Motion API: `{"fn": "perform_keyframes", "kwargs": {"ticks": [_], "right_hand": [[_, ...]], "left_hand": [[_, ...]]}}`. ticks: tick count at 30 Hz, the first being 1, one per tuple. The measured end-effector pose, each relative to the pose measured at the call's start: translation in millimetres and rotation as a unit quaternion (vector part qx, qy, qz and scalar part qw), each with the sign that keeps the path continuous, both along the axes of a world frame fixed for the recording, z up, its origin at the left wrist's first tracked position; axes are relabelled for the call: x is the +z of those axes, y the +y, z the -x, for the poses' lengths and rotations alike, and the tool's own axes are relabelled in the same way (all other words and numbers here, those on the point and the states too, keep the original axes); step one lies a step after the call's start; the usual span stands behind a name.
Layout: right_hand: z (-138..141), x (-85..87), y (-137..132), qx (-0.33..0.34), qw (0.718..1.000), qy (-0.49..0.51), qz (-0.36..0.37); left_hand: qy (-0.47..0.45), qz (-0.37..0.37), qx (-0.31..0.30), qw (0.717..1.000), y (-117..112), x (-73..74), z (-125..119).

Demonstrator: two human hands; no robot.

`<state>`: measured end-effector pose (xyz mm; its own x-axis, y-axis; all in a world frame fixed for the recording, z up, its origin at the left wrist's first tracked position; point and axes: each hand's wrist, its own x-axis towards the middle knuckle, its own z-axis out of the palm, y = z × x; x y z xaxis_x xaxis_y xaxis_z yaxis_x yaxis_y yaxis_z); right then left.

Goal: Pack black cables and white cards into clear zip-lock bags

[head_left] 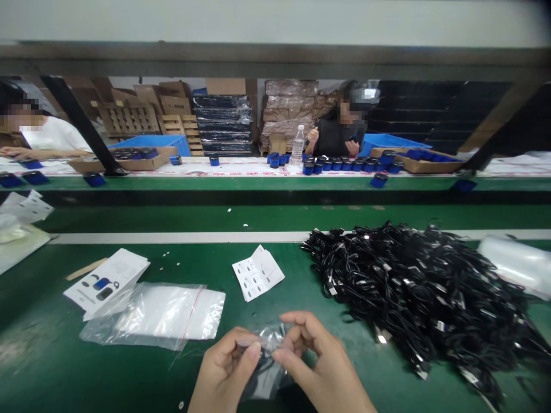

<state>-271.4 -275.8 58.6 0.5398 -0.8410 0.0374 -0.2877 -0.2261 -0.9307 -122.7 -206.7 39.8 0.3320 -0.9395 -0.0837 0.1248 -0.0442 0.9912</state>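
Observation:
My left hand (226,367) and my right hand (321,367) meet at the bottom centre, both pinching the top edge of a small clear plastic bag (269,367). Something dark, likely a black cable, shows inside the bag. A large heap of black cables (426,287) lies to the right of my hands. A stack of clear plastic bags (167,315) rests to the left, touching a pile of printed leaflets (107,281). A folded leaflet (257,272) lies just beyond my hands.
The green bench (51,355) runs wide, with a conveyor belt (215,218) behind it. Across it, two people sit among blue round items (344,165) and cardboard trays (129,160). A water bottle (298,144) stands there. A plastic roll (516,261) lies at right.

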Motion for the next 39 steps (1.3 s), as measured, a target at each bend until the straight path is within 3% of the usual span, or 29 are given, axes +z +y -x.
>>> {"fn": "perform_keyframes", "kwargs": {"ticks": [9, 17, 25, 39], "right_hand": [[-4.1, -2.8, 3.4, 0.034, 0.996, 0.048, 0.061], [-3.5, -3.9, 1.0, 0.024, 0.998, 0.027, 0.045], [0.0, -4.4, 0.4, 0.008, 0.999, 0.029, 0.019], [-6.5, -12.7, 5.7, 0.041, 0.996, 0.023, 0.082]], "left_hand": [[-0.038, 0.035, 0.037, 0.998, -1.9, -11.1, 4.7], [-0.052, 0.005, 0.023, 0.998, 0.4, -7.7, -0.6], [-0.110, 0.012, 0.033, 0.993, 2.9, -20.5, -11.3], [-0.123, 0.012, 0.063, 0.990, 3.7, -9.7, -0.4]]}}
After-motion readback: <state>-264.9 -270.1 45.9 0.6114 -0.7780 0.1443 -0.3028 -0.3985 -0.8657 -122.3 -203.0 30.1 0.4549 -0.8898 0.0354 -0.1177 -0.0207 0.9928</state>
